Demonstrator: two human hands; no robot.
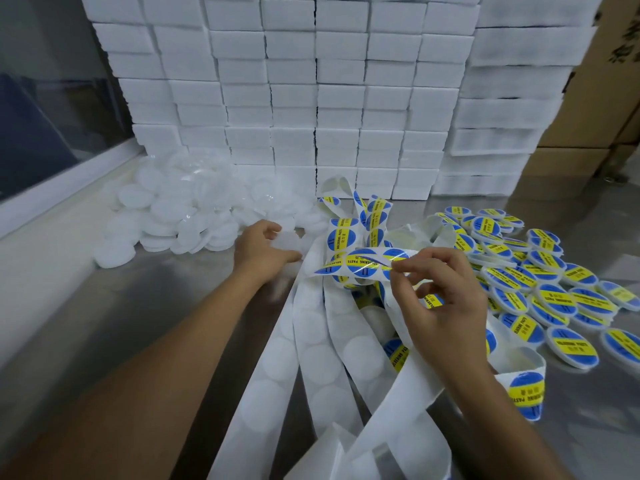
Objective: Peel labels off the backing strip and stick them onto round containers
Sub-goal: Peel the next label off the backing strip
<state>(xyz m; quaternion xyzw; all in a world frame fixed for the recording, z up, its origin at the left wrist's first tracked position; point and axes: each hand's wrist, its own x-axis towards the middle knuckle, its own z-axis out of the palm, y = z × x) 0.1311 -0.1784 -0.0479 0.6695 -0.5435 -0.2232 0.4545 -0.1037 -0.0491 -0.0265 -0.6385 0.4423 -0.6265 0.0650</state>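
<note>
My left hand reaches to the edge of a heap of plain white round containers and curls around one white container. My right hand pinches the white backing strip, which carries round blue and yellow labels, and holds it raised over the table. Long loops of used strip with bare circles trail toward me. Labelled containers lie in a pile to the right.
A wall of stacked white foam boxes stands behind the piles. Brown cardboard cartons are at the far right. A white ledge and a window run along the left. The tabletop is shiny metal.
</note>
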